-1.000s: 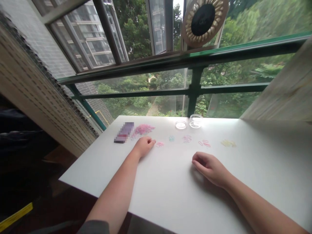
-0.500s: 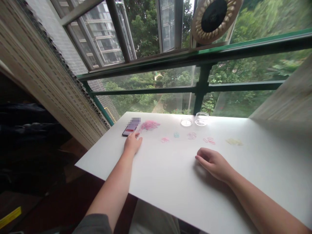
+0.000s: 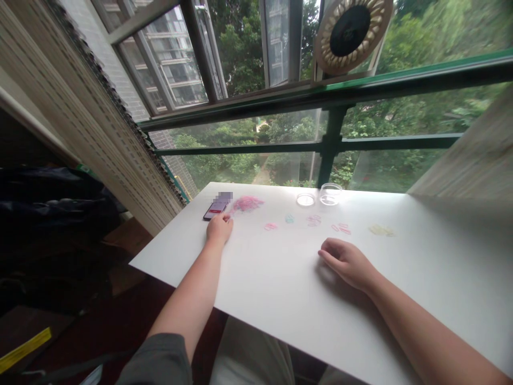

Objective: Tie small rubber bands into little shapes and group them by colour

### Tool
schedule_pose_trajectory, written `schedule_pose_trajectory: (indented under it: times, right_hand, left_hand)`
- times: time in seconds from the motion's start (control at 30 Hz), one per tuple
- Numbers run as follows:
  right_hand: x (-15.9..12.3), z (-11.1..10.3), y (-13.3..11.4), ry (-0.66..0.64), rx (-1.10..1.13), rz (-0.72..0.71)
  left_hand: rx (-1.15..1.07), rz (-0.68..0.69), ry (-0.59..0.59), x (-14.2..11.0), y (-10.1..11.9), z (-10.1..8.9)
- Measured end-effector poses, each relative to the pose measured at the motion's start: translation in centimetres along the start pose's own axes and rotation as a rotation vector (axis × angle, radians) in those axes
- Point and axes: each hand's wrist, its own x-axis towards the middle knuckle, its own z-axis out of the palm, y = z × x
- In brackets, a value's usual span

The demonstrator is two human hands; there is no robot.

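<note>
At the near end of a phone (image 3: 216, 208), my left hand (image 3: 219, 229) rests with thumb and fingers drawn together, beside a pile of pink and purple small rubber bands (image 3: 246, 203). What its fingertips hold, if anything, is too small to make out. My right hand (image 3: 347, 262) lies on its side on the table, fingers curled in, with nothing visible in them. Beyond it are small groups of bands: pink (image 3: 271, 226), teal (image 3: 289, 218), mauve (image 3: 313, 220), rose-pink (image 3: 341, 229) and pale yellow (image 3: 381, 230).
A clear round dish (image 3: 331, 194) and a flat clear lid (image 3: 305, 200) stand at the far edge of the white table (image 3: 272, 283). Behind are a green railing (image 3: 240, 150) and windows. A round fan-like object (image 3: 349, 32) is above the railing. A curtain (image 3: 80, 101) hangs left.
My left hand's fingers have closed together near the pile's edge; before, the thumb stood apart. My right hand keeps its curled pose. The view has shifted slightly.
</note>
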Motion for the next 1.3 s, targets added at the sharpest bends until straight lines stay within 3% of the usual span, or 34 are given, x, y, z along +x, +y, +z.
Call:
schedule_pose_trajectory:
  times: [0.43, 0.8, 1.3]
  right_hand:
    - [0.16, 0.13, 0.17, 0.034, 0.027, 0.001]
    - [0.26, 0.17, 0.35, 0.032, 0.06, -0.01]
    - [0.17, 0.07, 0.25, 0.035, 0.083, -0.009]
  left_hand:
    - [0.107, -0.03, 0.026, -0.01, 0.4, 0.29]
    - [0.073, -0.062, 0.088, -0.42, 0.41, -0.24]
    - [0.111, -0.058, 0.081, -0.36, 0.77, -0.4]
